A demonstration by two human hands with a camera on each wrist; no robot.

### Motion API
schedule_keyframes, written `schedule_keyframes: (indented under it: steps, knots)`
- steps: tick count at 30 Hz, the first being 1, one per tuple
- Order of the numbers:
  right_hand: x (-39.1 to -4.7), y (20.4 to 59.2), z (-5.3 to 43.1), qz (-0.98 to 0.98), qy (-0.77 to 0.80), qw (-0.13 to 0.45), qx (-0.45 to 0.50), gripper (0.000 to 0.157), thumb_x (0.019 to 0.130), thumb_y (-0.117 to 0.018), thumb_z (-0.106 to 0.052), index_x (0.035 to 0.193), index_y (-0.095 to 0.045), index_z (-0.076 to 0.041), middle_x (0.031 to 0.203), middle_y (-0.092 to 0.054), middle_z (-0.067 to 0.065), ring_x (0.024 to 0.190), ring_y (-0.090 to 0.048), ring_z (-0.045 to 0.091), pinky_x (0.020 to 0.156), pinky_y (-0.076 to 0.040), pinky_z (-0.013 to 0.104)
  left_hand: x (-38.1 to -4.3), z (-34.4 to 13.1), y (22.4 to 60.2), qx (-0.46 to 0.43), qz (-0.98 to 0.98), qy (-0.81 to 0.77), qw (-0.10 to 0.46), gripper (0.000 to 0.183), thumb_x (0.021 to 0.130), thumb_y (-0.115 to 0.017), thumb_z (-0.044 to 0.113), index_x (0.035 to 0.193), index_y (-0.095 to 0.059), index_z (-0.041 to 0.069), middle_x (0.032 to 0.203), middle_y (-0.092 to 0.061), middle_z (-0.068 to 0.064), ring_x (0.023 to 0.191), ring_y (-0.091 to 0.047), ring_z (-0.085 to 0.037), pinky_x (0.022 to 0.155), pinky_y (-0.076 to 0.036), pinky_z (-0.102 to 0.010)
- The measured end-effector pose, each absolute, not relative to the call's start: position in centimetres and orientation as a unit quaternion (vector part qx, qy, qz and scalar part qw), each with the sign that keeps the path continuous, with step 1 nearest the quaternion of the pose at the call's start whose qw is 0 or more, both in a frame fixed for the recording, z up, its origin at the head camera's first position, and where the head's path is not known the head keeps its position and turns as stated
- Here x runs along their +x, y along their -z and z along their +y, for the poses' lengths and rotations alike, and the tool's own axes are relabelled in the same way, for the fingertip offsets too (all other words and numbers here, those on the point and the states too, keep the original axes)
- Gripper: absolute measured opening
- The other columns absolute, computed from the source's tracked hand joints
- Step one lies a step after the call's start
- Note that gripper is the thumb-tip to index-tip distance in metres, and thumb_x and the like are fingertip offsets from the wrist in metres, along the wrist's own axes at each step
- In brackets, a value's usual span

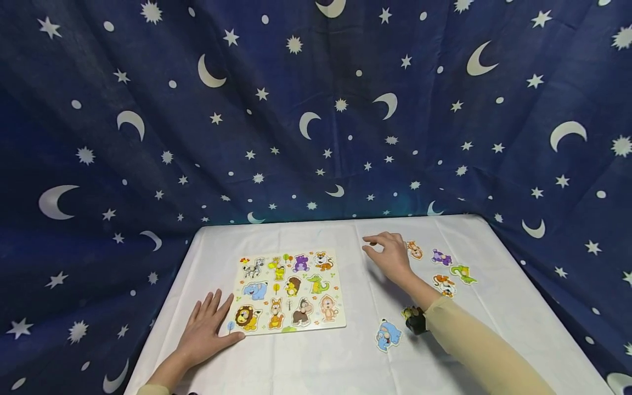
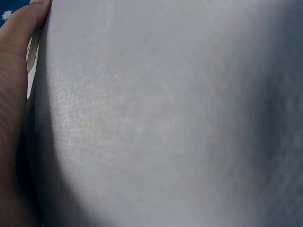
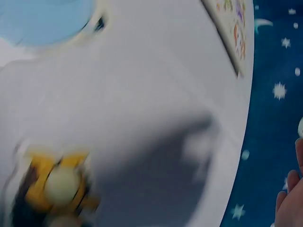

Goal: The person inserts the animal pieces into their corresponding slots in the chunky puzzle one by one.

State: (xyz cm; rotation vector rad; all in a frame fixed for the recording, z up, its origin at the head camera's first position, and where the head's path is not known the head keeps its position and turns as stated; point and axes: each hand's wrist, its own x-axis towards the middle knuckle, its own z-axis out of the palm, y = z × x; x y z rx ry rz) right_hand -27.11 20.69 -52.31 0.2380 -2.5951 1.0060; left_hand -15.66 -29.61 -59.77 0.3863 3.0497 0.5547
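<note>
My right hand [image 1: 390, 255] is raised over the table, thumb and forefinger pinching a small dark piece [image 1: 372, 243] whose picture is hidden. My left hand [image 1: 206, 332] lies with spread fingers beside the lower left corner of an animal puzzle board [image 1: 291, 291], its thumb right at the board's lower edge. The board has rows of animal pictures, among them a lion, a zebra and a kangaroo. In the left wrist view, part of the left hand [image 2: 12, 90] shows at the edge. The fingers [image 3: 289, 189] of the right hand appear at the right wrist view's edge.
Loose pieces lie right of the board: a blue elephant [image 1: 388, 335], a tiger [image 1: 445, 286], a green crocodile [image 1: 462, 273], a purple hippo [image 1: 441, 257] and an orange-brown animal [image 1: 414, 250]. A yellow piece [image 3: 61, 184] lies under the right forearm. A starry curtain [image 1: 316, 109] hangs behind.
</note>
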Motion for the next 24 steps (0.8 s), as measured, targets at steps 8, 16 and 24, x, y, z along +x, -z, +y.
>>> schedule_keyframes:
  steps: [8,16,24]
  knots:
    - [-26.1,52.8,24.1,-0.918,-0.346,0.183,0.071,0.026,0.092,-0.077,-0.028,0.115,-0.080,-0.016,0.098,-0.070,0.002,0.110,-0.051,0.033,0.090,-0.036,0.055,-15.5,-29.7,59.8,0.126,0.976,-0.179,0.004,0.107,0.080,-0.067,0.077,0.161,-0.034,0.015,0.168,-0.015,-0.022,0.154,-0.007,-0.044,0.124,0.001,-0.059]
    - [-24.6,53.7,25.3,-0.928,-0.332,0.154,0.075,0.026,0.092,-0.077,-0.026,0.116,-0.079,-0.016,0.100,-0.071,0.002,0.112,-0.053,0.034,0.090,-0.037,0.056,-15.4,-29.6,60.1,0.129,0.976,-0.174,-0.003,0.107,0.080,-0.067,0.077,0.161,-0.035,0.015,0.168,-0.017,-0.023,0.154,-0.009,-0.045,0.124,0.001,-0.059]
    - [-22.0,54.3,25.9,-0.931,-0.317,0.142,0.114,0.024,0.090,-0.081,-0.024,0.112,-0.081,-0.017,0.096,-0.072,-0.005,0.110,-0.056,0.028,0.089,-0.037,0.053,-15.7,-29.6,59.8,0.125,0.977,-0.172,0.007,0.108,0.080,-0.066,0.078,0.162,-0.033,0.015,0.169,-0.014,-0.022,0.155,-0.006,-0.043,0.124,0.002,-0.058]
